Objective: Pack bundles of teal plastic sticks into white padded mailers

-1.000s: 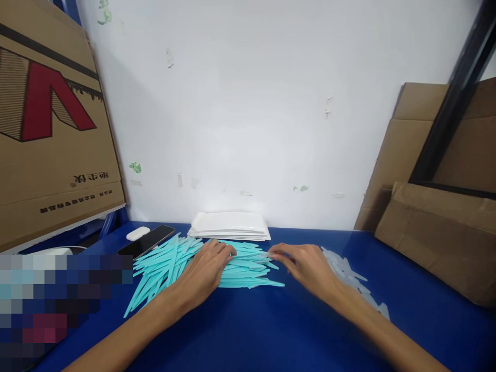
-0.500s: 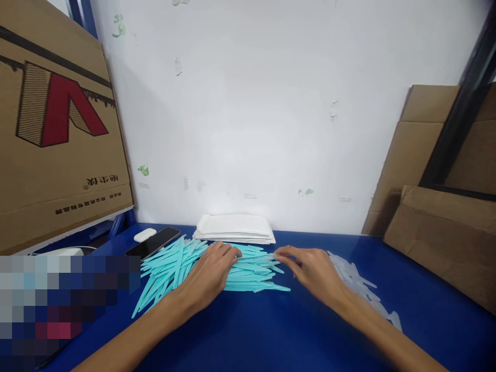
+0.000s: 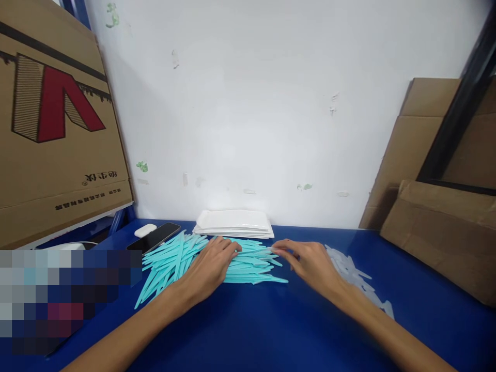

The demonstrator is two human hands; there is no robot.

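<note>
My left hand (image 3: 214,261) is closed in a pinch on the left end of a slim turquoise plastic stick (image 3: 251,251), shaped like an eyebrow razor. At its pale, translucent right end, the thumb and fingertips of my right hand (image 3: 306,258) pinch it. The stick lies level between both hands, just over a pile of like turquoise sticks (image 3: 248,277). Beside my left wrist, more of them form a crossed heap (image 3: 165,266). Several translucent plastic pieces (image 3: 346,268) lie to the right, partly covered by my right forearm.
A stack of white packets (image 3: 234,222) rests against the wall. Back left on the blue table (image 3: 248,330) are a dark phone (image 3: 155,238) and a small white case (image 3: 145,230). Cardboard boxes stand at left (image 3: 65,155) and right (image 3: 437,237). The lower left corner is pixelated.
The whole view has shifted slightly, with things sitting a little higher in the picture. Both hands keep their pinch on the stick, with hardly any movement.
</note>
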